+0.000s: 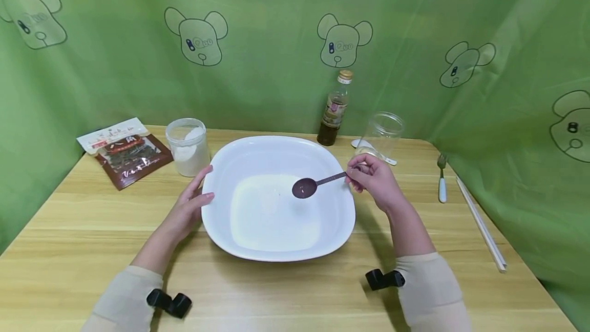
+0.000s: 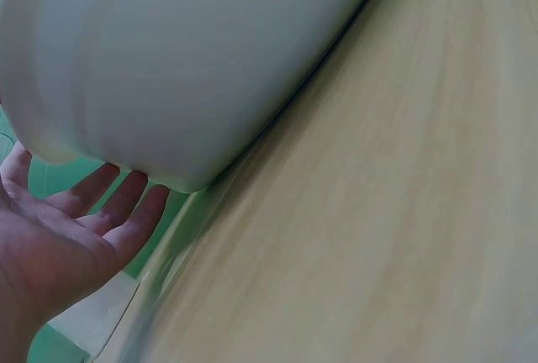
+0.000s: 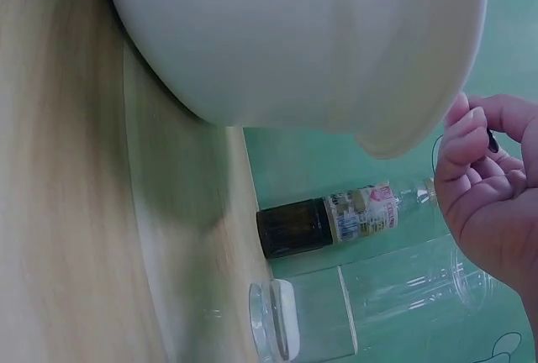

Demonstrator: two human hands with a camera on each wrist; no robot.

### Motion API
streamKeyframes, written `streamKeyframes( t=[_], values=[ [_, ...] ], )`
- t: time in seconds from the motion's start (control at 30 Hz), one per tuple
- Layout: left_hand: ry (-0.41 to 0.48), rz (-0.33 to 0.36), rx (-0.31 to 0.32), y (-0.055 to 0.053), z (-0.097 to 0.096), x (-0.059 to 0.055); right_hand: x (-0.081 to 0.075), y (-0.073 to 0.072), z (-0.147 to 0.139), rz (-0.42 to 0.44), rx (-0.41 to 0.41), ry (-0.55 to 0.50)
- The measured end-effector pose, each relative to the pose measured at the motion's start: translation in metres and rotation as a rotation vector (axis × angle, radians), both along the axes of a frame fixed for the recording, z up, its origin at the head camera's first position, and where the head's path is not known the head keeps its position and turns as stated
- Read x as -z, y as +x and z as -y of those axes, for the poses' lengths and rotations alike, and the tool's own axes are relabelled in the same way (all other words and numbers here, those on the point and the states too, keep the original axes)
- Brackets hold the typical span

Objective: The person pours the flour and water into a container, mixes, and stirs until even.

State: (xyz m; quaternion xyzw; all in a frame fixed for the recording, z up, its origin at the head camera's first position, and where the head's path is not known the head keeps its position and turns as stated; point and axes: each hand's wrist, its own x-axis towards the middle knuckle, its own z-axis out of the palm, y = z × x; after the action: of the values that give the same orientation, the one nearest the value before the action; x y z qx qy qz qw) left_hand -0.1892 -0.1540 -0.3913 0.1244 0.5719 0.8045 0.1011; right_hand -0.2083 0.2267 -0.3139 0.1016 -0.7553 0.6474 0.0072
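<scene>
A large white basin (image 1: 276, 250) stands on the table in front of me. My left hand (image 1: 189, 206) rests at its left edge; in the left wrist view its fingers (image 2: 126, 203) reach out, fairly straight, against the basin's outer side. At the basin's right, my right hand (image 1: 375, 178) pinches the handle end of a dark brown measuring spoon (image 1: 304, 188). The spoon's bowl is level over the basin, with a shine inside it. In the right wrist view, the right hand's curled fingers (image 3: 462, 153) hide most of the handle.
Left of the basin are a brown-and-white packet (image 1: 133, 152) and a clear jar of white powder (image 1: 187, 150). Behind stand a bottle of dark liquid (image 1: 334, 111), a clear jar (image 1: 386, 129) and a white spoon (image 1: 391, 161). A fork (image 1: 442, 183) and white chopsticks (image 1: 481, 224) lie far right.
</scene>
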Motion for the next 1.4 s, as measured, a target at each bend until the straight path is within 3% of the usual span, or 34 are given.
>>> streamKeyframes(
  t=[0.33, 0.57, 0.83, 1.2, 1.4],
  values=[
    [0.004, -0.007, 0.007, -0.001, 0.001, 0.001, 0.000, -0.007, 0.002, -0.039, -0.014, 0.157],
    [-0.006, -0.008, -0.001, -0.001, 0.001, 0.001, -0.007, -0.014, 0.008, -0.002, -0.071, 0.294],
    [-0.014, -0.005, -0.006, -0.001, 0.000, 0.000, -0.010, -0.018, 0.012, 0.044, -0.096, 0.335],
    [-0.029, 0.002, -0.009, 0.000, 0.000, 0.000, -0.004, -0.022, 0.013, -0.121, -0.026, 0.592],
    [-0.040, -0.001, -0.010, 0.000, 0.000, -0.001, -0.008, -0.023, 0.017, -0.106, -0.030, 0.656]
  ],
)
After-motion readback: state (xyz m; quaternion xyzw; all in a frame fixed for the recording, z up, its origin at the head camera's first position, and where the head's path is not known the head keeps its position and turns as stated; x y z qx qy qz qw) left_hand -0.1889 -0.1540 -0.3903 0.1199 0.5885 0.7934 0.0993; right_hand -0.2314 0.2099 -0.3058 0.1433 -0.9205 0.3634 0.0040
